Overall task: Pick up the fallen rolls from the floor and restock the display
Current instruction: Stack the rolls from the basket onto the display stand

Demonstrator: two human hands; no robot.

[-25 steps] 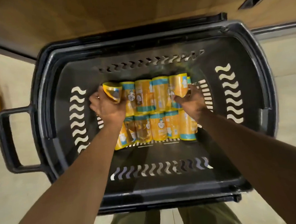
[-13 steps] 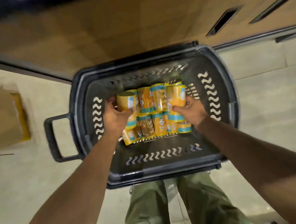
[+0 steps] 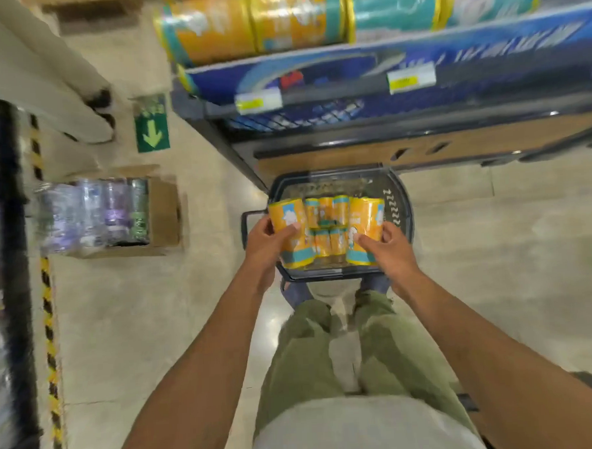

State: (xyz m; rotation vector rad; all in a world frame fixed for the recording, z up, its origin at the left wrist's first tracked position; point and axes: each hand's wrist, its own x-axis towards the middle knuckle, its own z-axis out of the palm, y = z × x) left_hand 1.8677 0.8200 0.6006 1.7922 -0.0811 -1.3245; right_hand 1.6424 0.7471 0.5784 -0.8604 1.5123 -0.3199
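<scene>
Head view: left hand (image 3: pixel 268 241) grips a roll (image 3: pixel 290 231), right hand (image 3: pixel 388 250) a second roll (image 3: pixel 365 234), both now lifted from the basket (image 3: pixel 401 201) toward the shelf (image 3: pixel 349 94).

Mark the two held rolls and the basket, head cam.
left roll (image 3: pixel 291 219): head view, upper part of its label.
right roll (image 3: pixel 368 217): head view, upper part of its label.
basket (image 3: pixel 402 201): head view, right wall.
</scene>
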